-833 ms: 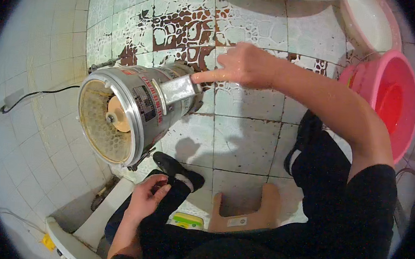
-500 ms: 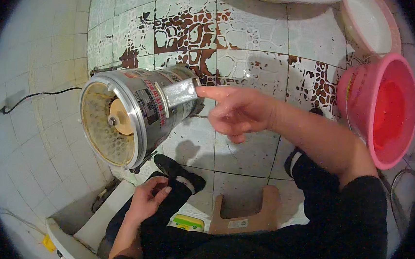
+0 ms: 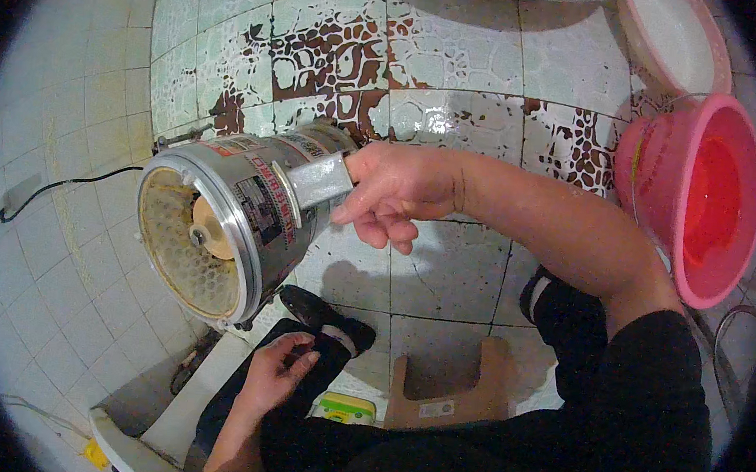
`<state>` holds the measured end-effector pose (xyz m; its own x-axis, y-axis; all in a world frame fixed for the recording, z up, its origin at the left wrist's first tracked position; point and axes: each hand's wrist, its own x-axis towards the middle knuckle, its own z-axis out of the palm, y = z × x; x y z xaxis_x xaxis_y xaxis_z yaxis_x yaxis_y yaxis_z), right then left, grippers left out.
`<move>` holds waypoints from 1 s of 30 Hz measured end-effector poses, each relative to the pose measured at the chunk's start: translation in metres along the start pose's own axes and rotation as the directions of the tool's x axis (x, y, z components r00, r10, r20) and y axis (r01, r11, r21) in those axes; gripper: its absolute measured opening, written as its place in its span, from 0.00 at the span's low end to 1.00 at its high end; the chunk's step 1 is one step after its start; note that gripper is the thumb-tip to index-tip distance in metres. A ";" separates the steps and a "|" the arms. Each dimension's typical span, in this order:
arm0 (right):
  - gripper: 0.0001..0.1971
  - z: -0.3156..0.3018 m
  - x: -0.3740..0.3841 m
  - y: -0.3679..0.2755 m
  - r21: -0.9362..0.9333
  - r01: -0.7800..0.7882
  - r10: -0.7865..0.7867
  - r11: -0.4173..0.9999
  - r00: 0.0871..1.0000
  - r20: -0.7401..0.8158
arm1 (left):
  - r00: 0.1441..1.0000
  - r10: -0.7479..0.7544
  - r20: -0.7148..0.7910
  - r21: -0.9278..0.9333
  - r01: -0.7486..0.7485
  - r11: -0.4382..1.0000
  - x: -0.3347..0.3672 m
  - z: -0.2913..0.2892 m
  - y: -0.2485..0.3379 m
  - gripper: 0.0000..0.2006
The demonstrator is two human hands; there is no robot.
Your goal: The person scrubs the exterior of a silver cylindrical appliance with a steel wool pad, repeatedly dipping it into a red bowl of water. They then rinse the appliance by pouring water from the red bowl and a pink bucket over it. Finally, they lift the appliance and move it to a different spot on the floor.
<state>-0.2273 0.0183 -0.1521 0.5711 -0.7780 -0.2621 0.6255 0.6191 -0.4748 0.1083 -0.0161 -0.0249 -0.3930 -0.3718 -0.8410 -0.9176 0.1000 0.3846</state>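
A silver metal drum-shaped machine [image 3: 263,169] lies tilted on the tiled floor at the left. Its round open end faces me, showing a yellowish inner face with a bumpy pattern and a tan hub [image 3: 215,234]. A rectangular metal chute [image 3: 320,181] sticks out of its side. My right hand [image 3: 395,189] is at the chute's outer end, its forefinger partly hidden by it. The thumb stands apart, the other fingers curl loosely, and no held object shows. Over my left thigh hovers my left hand [image 3: 277,370], fingers loosely bent and thumb apart, holding nothing visible.
A pink bucket [image 3: 728,210] with red inside stands at the right, a pink-rimmed basin [image 3: 673,42] behind it. A brown stool [image 3: 445,397] and a green-yellow package [image 3: 345,406] are near my legs. A black cord [image 3: 71,182] runs along the left wall.
My right hand has moved left, closer against the chute, and its thumb has come forward below it. The left hand has shifted slightly right. The machine sits a little further left in view.
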 end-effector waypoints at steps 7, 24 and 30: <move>0.12 0.040 0.015 0.032 0.616 0.398 -0.352 0.680 0.914 -0.202 | 1.000 -0.002 -0.014 -0.003 0.002 1.000 -0.002 0.000 -0.003 0.15; 0.10 -0.016 0.007 0.027 -0.788 0.315 -0.482 0.528 0.876 0.027 | 0.999 0.045 -0.028 0.002 -0.045 0.999 -0.006 -0.004 -0.004 0.16; 0.06 -0.044 0.013 -0.007 -0.827 0.068 -0.527 -0.558 0.740 0.417 | 0.995 0.095 -0.037 0.107 -0.091 0.990 -0.011 -0.004 -0.001 0.16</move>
<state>-0.2478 -0.0008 -0.1888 0.3150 -0.8576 0.4066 -0.7499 -0.4875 -0.4473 0.1141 -0.0163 -0.0145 -0.4762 -0.3948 -0.7857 -0.8792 0.2317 0.4164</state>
